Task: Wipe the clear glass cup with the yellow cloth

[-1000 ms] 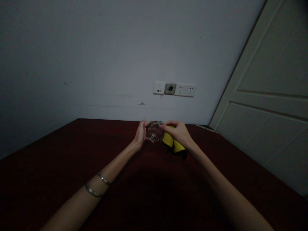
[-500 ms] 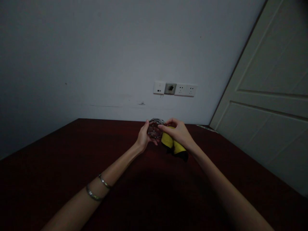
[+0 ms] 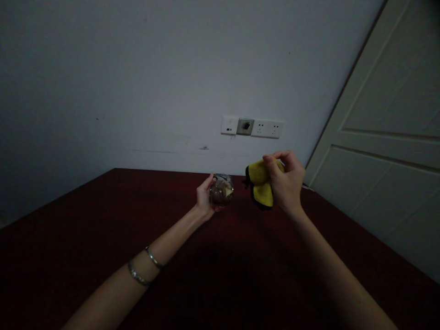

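Note:
My left hand [image 3: 205, 198] is wrapped round a clear glass cup [image 3: 221, 191], held above the dark red table. A small yellow patch shows in or through the glass; I cannot tell which. To the right, my right hand [image 3: 287, 181] pinches a yellow cloth with black edging [image 3: 261, 176] between thumb and fingers. The cloth hangs folded, apart from the glass. Two silver bracelets [image 3: 139, 275] circle my left forearm.
The dark red table [image 3: 154, 197] reaches back to a pale wall [image 3: 154, 82]. Several sockets and switch plates [image 3: 252, 127] sit on that wall. A light panelled door [image 3: 388, 137] stands at the right, beside the table's edge.
My right hand has moved right and slightly up with the yellow cloth, away from the glass. My left hand keeps the glass nearly in place, now turned somewhat differently.

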A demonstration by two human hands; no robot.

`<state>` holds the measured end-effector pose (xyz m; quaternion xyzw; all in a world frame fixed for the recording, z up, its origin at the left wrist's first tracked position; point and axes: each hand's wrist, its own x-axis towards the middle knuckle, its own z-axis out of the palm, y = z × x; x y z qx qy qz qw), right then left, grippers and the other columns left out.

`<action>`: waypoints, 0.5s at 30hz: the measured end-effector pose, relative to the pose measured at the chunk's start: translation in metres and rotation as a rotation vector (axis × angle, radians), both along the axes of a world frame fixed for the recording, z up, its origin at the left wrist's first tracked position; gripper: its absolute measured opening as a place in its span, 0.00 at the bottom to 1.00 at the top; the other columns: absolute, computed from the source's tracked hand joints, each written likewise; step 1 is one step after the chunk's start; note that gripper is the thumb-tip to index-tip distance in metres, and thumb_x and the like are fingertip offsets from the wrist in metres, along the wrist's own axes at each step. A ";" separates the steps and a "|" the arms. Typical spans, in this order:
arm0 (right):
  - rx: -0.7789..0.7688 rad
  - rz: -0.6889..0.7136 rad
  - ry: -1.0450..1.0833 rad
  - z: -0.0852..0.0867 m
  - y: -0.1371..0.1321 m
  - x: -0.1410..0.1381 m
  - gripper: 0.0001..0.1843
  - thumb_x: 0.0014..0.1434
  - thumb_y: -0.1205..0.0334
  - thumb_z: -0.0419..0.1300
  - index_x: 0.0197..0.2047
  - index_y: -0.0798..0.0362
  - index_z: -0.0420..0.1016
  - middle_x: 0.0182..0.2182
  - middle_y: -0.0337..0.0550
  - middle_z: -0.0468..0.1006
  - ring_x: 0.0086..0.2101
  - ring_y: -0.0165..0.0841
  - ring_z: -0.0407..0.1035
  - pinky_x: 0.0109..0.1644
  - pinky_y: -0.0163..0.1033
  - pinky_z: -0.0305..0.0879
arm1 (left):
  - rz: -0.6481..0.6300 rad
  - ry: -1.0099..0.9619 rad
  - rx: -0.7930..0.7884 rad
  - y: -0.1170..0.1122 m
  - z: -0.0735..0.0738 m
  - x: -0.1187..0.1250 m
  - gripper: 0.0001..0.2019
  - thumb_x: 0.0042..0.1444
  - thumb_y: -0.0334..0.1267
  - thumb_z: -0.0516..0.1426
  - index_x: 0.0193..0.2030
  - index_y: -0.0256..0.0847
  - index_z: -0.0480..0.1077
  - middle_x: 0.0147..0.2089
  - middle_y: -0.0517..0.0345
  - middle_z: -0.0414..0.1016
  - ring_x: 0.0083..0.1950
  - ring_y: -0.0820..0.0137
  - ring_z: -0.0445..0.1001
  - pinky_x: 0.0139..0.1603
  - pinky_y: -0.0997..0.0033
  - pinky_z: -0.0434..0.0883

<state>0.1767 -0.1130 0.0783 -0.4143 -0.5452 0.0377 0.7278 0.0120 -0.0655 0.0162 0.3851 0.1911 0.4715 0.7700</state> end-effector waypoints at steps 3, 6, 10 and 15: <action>0.157 -0.065 -0.141 -0.002 -0.005 -0.009 0.14 0.50 0.55 0.65 0.30 0.50 0.64 0.26 0.34 0.66 0.28 0.28 0.63 0.32 0.35 0.63 | 0.026 0.011 -0.097 -0.006 0.004 0.005 0.24 0.60 0.50 0.47 0.31 0.32 0.73 0.22 0.52 0.73 0.16 0.73 0.68 0.14 0.76 0.59; 0.169 0.027 -0.366 -0.003 -0.011 -0.018 0.12 0.51 0.57 0.66 0.34 0.50 0.67 0.31 0.38 0.70 0.32 0.30 0.67 0.36 0.38 0.66 | 0.060 -0.066 -0.122 -0.011 0.007 0.011 0.19 0.58 0.47 0.52 0.30 0.33 0.74 0.25 0.52 0.76 0.22 0.70 0.73 0.25 0.72 0.68; 0.147 0.287 -0.571 -0.002 -0.017 -0.022 0.11 0.51 0.58 0.67 0.38 0.50 0.73 0.40 0.45 0.77 0.42 0.36 0.72 0.48 0.45 0.67 | 0.086 -0.207 -0.062 -0.013 0.010 0.016 0.13 0.58 0.41 0.53 0.33 0.35 0.75 0.31 0.55 0.78 0.30 0.69 0.76 0.34 0.72 0.71; 0.050 0.473 -0.541 -0.007 -0.015 -0.022 0.10 0.57 0.59 0.61 0.43 0.47 0.76 0.51 0.45 0.75 0.51 0.37 0.69 0.56 0.49 0.64 | 0.049 -0.210 -0.040 -0.014 0.013 0.015 0.18 0.61 0.42 0.49 0.33 0.34 0.76 0.29 0.53 0.78 0.31 0.67 0.76 0.35 0.70 0.71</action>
